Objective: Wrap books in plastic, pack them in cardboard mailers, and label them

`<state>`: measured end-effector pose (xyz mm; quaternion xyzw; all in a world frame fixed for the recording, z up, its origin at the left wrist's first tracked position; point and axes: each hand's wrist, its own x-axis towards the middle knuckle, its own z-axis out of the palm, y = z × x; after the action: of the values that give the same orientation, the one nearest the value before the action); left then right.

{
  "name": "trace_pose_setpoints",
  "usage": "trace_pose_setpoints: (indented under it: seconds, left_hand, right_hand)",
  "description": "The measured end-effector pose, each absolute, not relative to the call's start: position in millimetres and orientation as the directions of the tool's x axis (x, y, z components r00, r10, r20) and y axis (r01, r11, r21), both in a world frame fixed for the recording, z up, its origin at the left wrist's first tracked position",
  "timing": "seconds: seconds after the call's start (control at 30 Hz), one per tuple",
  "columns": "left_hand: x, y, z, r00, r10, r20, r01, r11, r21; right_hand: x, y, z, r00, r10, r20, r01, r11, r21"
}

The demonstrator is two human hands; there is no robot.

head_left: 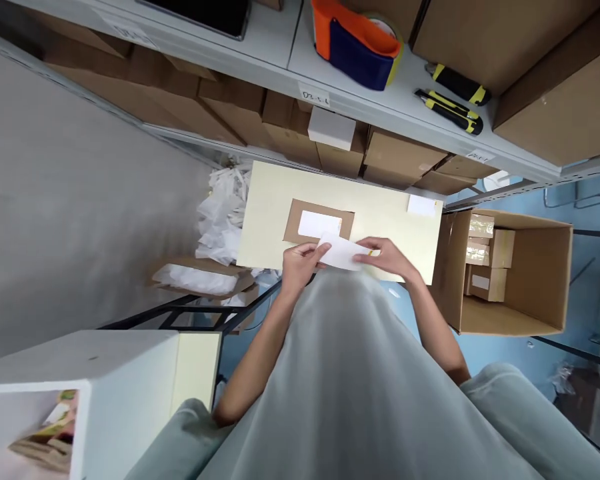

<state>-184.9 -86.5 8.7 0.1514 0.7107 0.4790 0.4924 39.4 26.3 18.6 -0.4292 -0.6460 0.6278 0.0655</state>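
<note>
The left hand (299, 265) pinches the left end of a white paper label (341, 252), thumb on top and fingers curled beneath. The right hand (387, 259) holds the opposite end, near a small yellow mark, its fingers close together. Gripped at both ends, the label probably stays flat and easy to control. It is above the near edge of the cream tabletop (380, 213), partly overlapping, in view, a brown cardboard package (294, 221) that bears a similar white label; that package seems set centrally for easy reach. Another white slip (421, 205) lies at the far right corner, perhaps to leave the middle free. To the right, a large open carton (535, 273) holds smaller boxes (503, 248), its mouth accessible from the table. On the shelf beyond, a tape dispenser (357, 53) and utility knives (455, 113) presumably sit within reach, off the work surface.
</note>
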Motion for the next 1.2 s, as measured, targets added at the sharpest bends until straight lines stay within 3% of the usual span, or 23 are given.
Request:
trace_pose_setpoints:
  seconds: [0.13,0.33,0.5,0.73,1.2]
  left_hand:
    - [-208,-76,27,-0.354,0.797,-0.49,-0.277,0.411,0.869]
    - [-231,-91,69,-0.028,0.926,-0.377,-0.241,0.36,0.901]
    - [-241,-110,90,-0.015,0.963,-0.268,-0.185,0.261,0.948]
    - [-259,-115,101,0.059,0.98,-0.192,-0.093,0.197,0.976]
    - [-298,-126,98,0.105,0.984,-0.145,-0.073,0.153,0.985]
  right_hand:
    - [4,-9,53,-0.545,0.669,-0.505,0.478,-0.247,-0.843]
    - [-37,-31,88,-0.205,0.919,-0.336,0.315,-0.263,-0.912]
    - [-53,-44,112,-0.091,0.965,-0.245,0.294,-0.209,-0.933]
    - [-70,-58,128,-0.048,0.969,-0.241,0.291,-0.217,-0.932]
    - [-109,-85,131,0.015,0.978,-0.21,0.281,-0.206,-0.937]
